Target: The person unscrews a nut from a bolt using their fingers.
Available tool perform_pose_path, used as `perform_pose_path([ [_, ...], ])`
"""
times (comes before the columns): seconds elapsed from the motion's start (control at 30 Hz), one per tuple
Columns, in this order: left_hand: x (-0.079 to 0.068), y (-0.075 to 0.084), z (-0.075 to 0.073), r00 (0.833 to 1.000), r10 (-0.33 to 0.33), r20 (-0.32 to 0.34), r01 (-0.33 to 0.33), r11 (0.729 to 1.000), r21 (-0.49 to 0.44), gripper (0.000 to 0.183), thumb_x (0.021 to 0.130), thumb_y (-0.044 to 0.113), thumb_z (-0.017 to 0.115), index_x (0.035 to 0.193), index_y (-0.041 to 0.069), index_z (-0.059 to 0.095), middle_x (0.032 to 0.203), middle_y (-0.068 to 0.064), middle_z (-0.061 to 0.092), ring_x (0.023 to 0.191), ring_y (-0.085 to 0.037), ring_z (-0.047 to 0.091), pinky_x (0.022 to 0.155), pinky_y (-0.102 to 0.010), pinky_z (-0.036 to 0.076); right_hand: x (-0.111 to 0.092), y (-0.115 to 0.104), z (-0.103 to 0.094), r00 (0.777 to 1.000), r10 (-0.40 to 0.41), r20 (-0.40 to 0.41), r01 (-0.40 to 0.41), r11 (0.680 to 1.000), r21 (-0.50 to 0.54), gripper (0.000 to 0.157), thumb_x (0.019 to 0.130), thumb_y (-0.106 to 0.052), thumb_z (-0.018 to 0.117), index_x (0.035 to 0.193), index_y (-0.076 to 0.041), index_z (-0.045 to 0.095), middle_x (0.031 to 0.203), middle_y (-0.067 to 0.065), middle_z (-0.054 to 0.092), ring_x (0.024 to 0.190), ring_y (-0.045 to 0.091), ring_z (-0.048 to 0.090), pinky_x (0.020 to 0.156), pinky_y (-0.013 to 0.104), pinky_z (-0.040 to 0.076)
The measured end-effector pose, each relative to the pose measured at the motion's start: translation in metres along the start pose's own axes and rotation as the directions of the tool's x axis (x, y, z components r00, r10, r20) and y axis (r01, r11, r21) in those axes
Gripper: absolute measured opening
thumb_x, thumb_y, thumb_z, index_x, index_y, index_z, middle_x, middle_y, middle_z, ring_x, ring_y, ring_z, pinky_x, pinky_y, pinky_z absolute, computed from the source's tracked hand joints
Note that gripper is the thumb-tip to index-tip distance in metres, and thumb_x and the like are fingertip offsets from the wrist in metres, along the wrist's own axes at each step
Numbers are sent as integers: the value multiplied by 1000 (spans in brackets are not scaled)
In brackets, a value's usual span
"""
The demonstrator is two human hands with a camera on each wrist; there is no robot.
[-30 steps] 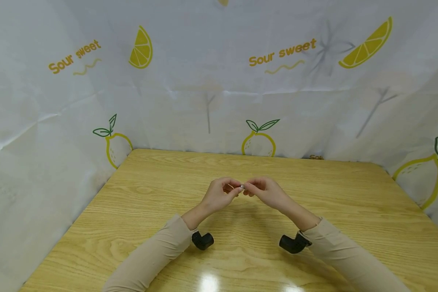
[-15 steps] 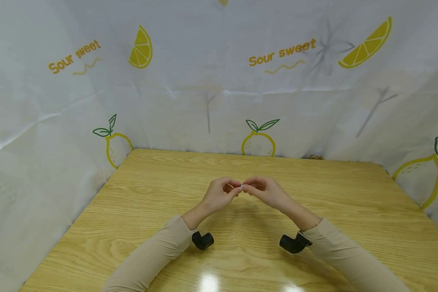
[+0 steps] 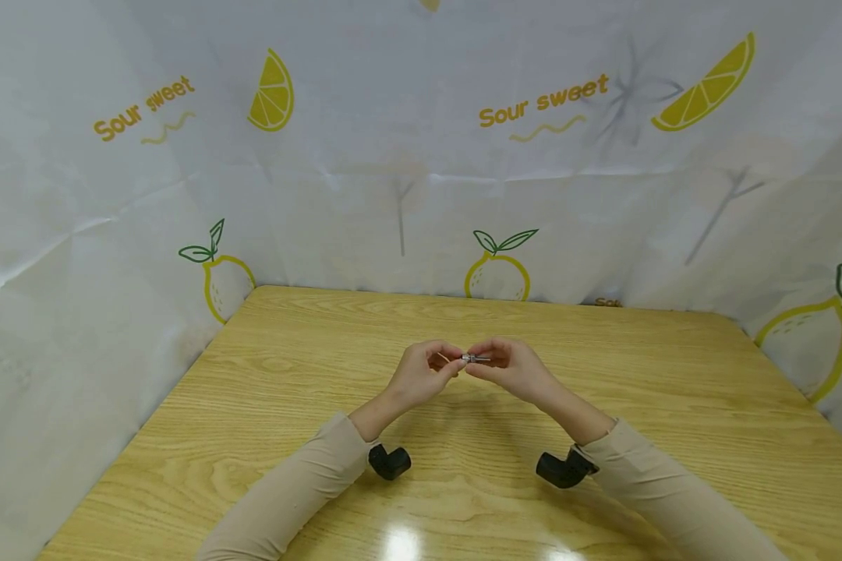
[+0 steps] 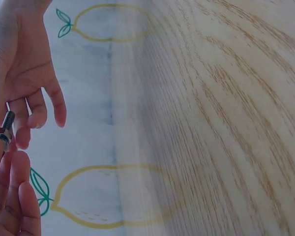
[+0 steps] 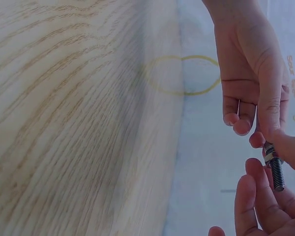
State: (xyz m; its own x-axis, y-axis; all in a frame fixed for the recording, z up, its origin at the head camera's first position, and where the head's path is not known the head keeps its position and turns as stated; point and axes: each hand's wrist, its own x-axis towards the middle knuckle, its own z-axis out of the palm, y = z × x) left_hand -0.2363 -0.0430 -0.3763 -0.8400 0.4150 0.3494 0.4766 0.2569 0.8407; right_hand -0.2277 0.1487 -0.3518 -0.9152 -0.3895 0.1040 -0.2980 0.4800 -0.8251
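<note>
A small metal bolt (image 3: 472,358) is held above the table, its threaded shank pointing to the right. My left hand (image 3: 421,375) pinches its thicker end between thumb and fingertips. Around the shank, apart from it, are the thumb and index finger of my right hand (image 3: 518,368). In the right wrist view the bolt (image 5: 278,174) carries silver ring-like parts near the left thumb. There the right hand's fingers (image 5: 246,201) are loosely bent and spread. The left wrist view catches the bolt (image 4: 8,120) at its edge, its end partly hidden by the left thumb.
A wood-grain table (image 3: 323,327) lies beneath both hands. White cloth (image 3: 365,210) printed with lemons hangs behind it and at the sides. Black wrist devices (image 3: 390,463) jut inward below each forearm.
The right thumb and index finger pinched at the bolt before and have now parted, so its shank shows between them. The left hand has kept its place and grip.
</note>
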Motion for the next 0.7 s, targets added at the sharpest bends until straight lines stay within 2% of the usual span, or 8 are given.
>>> perform_pose_path([
  [0.23, 0, 0, 0, 1000, -27, -4, 27, 1000, -3, 17, 91, 14, 61, 101, 1, 66, 96, -17, 68, 80, -38, 65, 57, -18, 48, 0, -1, -2, 999, 11, 43, -10, 1000, -3, 35, 98, -26, 49, 110, 3, 63, 100, 19, 69, 96, 36, 62, 86, 46, 51],
  [0.4, -1, 0, 0, 1000, -7, -3, 7, 1000, -2, 16, 91, 12, 61, 100, -1, 66, 93, -19, 67, 80, -38, 65, 60, -18, 50, -1, -2, -1, 1000, -9, 12, 9, 1000, -4, 25, 93, -20, 58, 109, 0, 63, 104, 17, 68, 97, 32, 64, 83, 38, 53],
  [0.53, -1, 0, 0, 1000, -8, -1, 8, 1000, -7, 16, 91, 11, 61, 100, -1, 66, 92, -20, 67, 80, -39, 65, 62, -18, 51, 0, -2, -1, 999, -32, -2, 32, 999, 19, 25, 90, -17, 63, 108, 0, 61, 107, 18, 66, 97, 28, 65, 80, 33, 54],
  [0.7, -1, 0, 0, 1000, -6, -3, 6, 1000, 0, 18, 92, 13, 60, 101, 0, 66, 94, -19, 67, 80, -38, 65, 60, -18, 50, 0, -2, -2, 999, -38, 19, 38, 999, 12, 31, 95, -23, 55, 112, 3, 60, 104, 20, 66, 95, 33, 63, 82, 41, 53],
])
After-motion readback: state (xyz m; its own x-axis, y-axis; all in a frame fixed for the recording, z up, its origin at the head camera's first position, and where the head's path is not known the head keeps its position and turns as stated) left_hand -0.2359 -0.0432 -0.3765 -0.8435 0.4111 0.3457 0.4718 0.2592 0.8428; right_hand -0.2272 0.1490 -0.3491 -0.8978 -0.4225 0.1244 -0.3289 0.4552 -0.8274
